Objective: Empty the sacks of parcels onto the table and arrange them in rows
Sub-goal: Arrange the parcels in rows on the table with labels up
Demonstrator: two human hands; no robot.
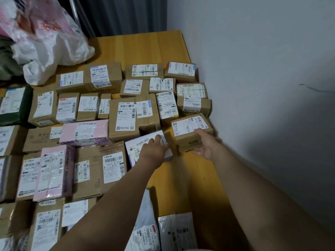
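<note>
The wooden table (145,46) is carrying nearly everything. Labelled parcels (87,169) are lying across it in rough rows from the far edge towards me, and a bare strip is showing along the wall (253,69) on my right. At the far left corner a white sack (54,51) is slumping on the table, crumpled and bulging. Its mouth is turned away from me, so I cannot tell whether it is holding any more.

I am working at the right-hand end of a row. My right hand (204,144) is clamping the near end of a brown carton (190,129), thumb on top and fingers underneath. That end appears to be lifting off the table, near the wall. My left hand (154,149) is curling over a white box (143,144), which is sitting askew against the large carton (150,122) behind it.

As I am judging it, the brown carton is being held by one end only, so it could slip and knock the boxes behind it out of line. The white box, going in at an angle, could ride up onto its neighbour instead of squaring in. Near my forearms, plastic mailer bags (176,230) are lying loose, and an arm could sweep them off the near edge.
</note>
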